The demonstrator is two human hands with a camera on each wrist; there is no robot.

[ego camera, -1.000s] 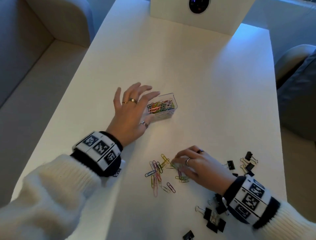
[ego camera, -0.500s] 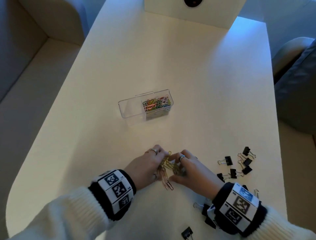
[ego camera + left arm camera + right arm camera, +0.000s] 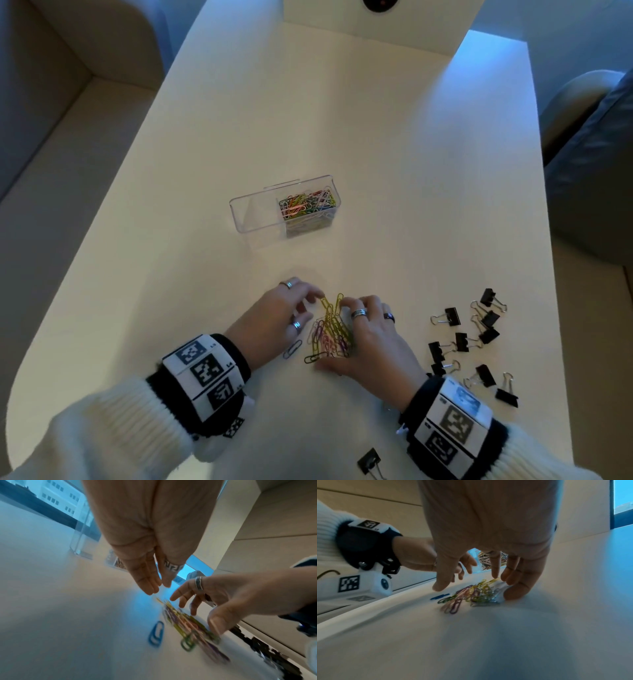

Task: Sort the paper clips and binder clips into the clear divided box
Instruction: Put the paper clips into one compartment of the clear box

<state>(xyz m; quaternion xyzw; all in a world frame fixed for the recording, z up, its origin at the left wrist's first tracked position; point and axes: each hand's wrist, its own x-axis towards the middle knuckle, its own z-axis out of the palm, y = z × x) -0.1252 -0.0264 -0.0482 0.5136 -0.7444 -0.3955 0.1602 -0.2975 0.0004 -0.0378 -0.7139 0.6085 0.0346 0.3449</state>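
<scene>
Coloured paper clips [image 3: 330, 334] are heaped low in the frame's centre, flanked by the left hand [image 3: 274, 322] and the right hand [image 3: 368, 337], both spread with relaxed fingers and nothing pinched. One blue clip [image 3: 292, 348] is seen just left of the heap. Black binder clips [image 3: 479, 337] are scattered at lower right, and the clear divided box [image 3: 255, 214], its right compartment filled with clips, is placed above at mid-frame on the white table [image 3: 394, 171].

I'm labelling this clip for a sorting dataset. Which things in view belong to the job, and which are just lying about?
Belong to the job:
- clear divided box
- paper clip pile between left hand and right hand
- stray blue paper clip
- black binder clips

Just lying about:
- white table
- white box at the far edge
- sofa
</scene>
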